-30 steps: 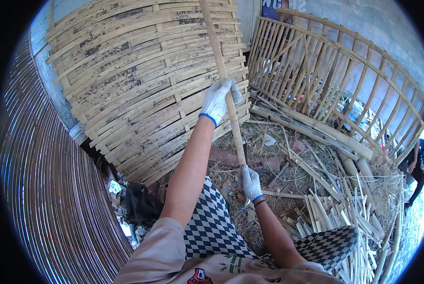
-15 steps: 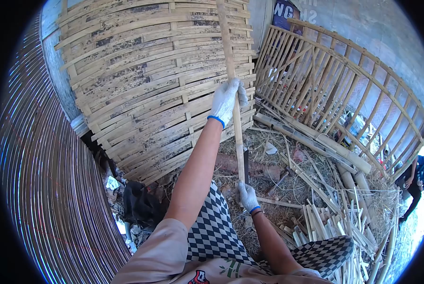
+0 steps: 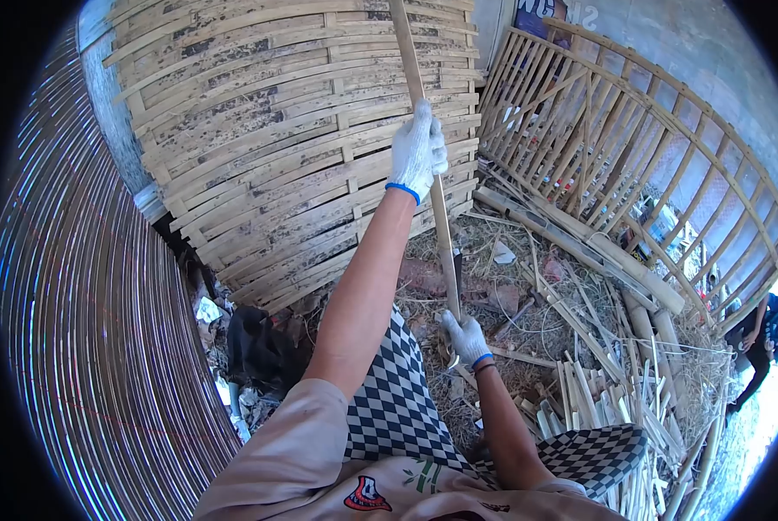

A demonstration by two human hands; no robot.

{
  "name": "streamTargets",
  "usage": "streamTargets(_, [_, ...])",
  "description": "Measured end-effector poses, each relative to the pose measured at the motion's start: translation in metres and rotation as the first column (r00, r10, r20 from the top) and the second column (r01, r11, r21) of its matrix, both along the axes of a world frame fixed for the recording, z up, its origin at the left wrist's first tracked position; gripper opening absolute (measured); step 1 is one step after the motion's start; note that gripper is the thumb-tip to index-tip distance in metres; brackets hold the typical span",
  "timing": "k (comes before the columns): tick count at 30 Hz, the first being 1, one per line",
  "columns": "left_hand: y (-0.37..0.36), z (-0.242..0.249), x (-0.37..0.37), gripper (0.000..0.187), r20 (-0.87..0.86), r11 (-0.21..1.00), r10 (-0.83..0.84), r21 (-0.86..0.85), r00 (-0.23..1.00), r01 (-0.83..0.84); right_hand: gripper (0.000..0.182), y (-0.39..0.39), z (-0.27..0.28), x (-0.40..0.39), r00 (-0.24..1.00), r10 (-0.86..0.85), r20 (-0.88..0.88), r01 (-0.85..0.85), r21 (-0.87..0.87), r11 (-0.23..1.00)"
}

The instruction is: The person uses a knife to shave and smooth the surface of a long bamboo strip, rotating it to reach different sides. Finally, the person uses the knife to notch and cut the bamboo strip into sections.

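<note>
A long bamboo strip [image 3: 443,227] runs from the top edge of the view down to the ground area in front of me. Gloved in white with a blue cuff, my left hand [image 3: 418,154] is wrapped round its upper part. My right hand [image 3: 466,339], in a similar glove, is closed at the strip's lower end. A dark blade [image 3: 457,267] shows beside the strip just above my right hand; its handle is hidden in that hand.
A woven bamboo panel [image 3: 258,139] stands ahead, a slatted bamboo frame [image 3: 623,130] at the right. Split bamboo pieces [image 3: 580,395] lie at lower right, a black cloth [image 3: 258,347] at lower left. Another person [image 3: 767,334] is at the far right.
My left hand has moved slightly up the view, and my right hand slightly up and right. The strip's lower end has shifted to the right, and the background has moved a little.
</note>
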State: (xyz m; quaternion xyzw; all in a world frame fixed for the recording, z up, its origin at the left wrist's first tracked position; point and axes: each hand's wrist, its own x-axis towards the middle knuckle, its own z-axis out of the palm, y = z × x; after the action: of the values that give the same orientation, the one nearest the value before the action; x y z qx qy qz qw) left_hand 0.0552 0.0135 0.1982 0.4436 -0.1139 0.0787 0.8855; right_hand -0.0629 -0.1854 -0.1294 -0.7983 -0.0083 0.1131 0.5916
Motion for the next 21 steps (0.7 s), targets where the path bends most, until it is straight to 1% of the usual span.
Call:
streamTargets(1, [0.004, 0.002, -0.001, 0.055, 0.019, 0.997, -0.083, -0.003, 0.996, 0.083, 0.044, 0.004, 0.003, 0.001, 0.997, -0.005, 0.072, 0.002, 0.046, 0.999])
streamTargets(2, [0.009, 0.003, 0.001, 0.058, 0.039, 0.986, -0.165, -0.006, 0.986, 0.166, 0.041, 0.01, 0.014, 0.002, 0.996, -0.01, 0.093, 0.0, 0.104, 0.995])
streamTargets(3, [0.015, 0.001, 0.004, 0.063, 0.097, 0.945, -0.327, 0.023, 0.94, 0.327, 0.038, 0.014, 0.034, -0.003, 0.994, -0.016, 0.111, -0.003, 0.162, 0.987])
streamTargets(4, [0.015, 0.0, 0.005, 0.064, 0.115, 0.931, -0.364, 0.017, 0.924, 0.365, 0.035, 0.016, 0.05, -0.006, 0.992, -0.022, 0.128, -0.006, 0.218, 0.976])
streamTargets(5, [0.015, 0.0, 0.005, 0.064, 0.132, 0.915, -0.401, 0.011, 0.907, 0.403, 0.032, 0.017, 0.058, -0.005, 0.99, -0.007, 0.138, -0.023, 0.212, 0.977])
streamTargets(6, [0.014, 0.001, 0.001, 0.064, 0.148, 0.898, -0.436, 0.005, 0.888, 0.44, 0.032, 0.015, 0.062, -0.006, 0.998, 0.009, 0.068, -0.023, 0.22, 0.975])
streamTargets(7, [0.011, 0.002, -0.002, 0.06, 0.138, 0.937, -0.346, 0.004, 0.928, 0.349, 0.033, 0.016, 0.056, -0.003, 0.999, 0.001, 0.052, -0.012, 0.2, 0.98])
streamTargets(8, [0.011, 0.004, -0.003, 0.058, 0.114, 0.971, -0.239, 0.04, 0.964, 0.236, 0.035, 0.017, 0.047, 0.0, 0.999, -0.008, 0.037, 0.001, 0.182, 0.983])
streamTargets(10, [0.012, 0.01, -0.003, 0.054, 0.085, 0.992, -0.021, 0.125, 0.996, 0.01, 0.036, 0.017, 0.029, 0.001, 0.995, -0.016, 0.094, 0.007, 0.086, 0.996])
streamTargets(11, [0.017, 0.017, -0.008, 0.048, 0.016, 0.999, -0.011, 0.05, 1.0, 0.01, 0.036, 0.019, 0.022, 0.002, 0.992, -0.017, 0.125, 0.012, 0.04, 0.999])
streamTargets(14, [0.043, 0.015, -0.01, 0.046, 0.104, 0.99, 0.106, 0.083, 0.989, -0.115, 0.035, 0.027, 0.0, 0.004, 0.946, -0.075, 0.314, 0.128, -0.151, 0.98])
streamTargets(15, [0.048, 0.018, -0.016, 0.045, 0.11, 0.978, 0.195, 0.059, 0.975, -0.202, 0.03, 0.03, 0.0, 0.006, 0.961, -0.097, 0.259, 0.156, -0.217, 0.964])
streamTargets(17, [0.05, 0.024, -0.029, 0.045, 0.115, 0.935, 0.349, 0.03, 0.93, -0.354, 0.037, 0.028, -0.002, 0.006, 0.912, -0.126, 0.39, 0.268, -0.336, 0.903])
streamTargets(18, [0.049, 0.027, -0.035, 0.048, 0.148, 0.921, 0.382, 0.025, 0.912, -0.389, 0.043, 0.027, -0.005, 0.004, 0.884, -0.127, 0.449, 0.323, -0.392, 0.861])
streamTargets(19, [0.048, 0.031, -0.04, 0.05, 0.181, 0.906, 0.412, 0.02, 0.893, -0.423, 0.061, 0.02, -0.008, 0.006, 0.921, -0.127, 0.367, 0.293, -0.442, 0.848])
streamTargets(20, [0.049, 0.034, -0.042, 0.053, 0.208, 0.891, 0.441, 0.016, 0.873, -0.454, 0.064, 0.015, -0.01, 0.006, 0.934, -0.162, 0.32, 0.316, -0.52, 0.794])
streamTargets(21, [0.051, 0.035, -0.042, 0.053, 0.257, 0.889, 0.437, 0.024, 0.862, -0.457, 0.066, 0.01, -0.019, 0.005, 0.939, -0.208, 0.274, 0.329, -0.537, 0.777])
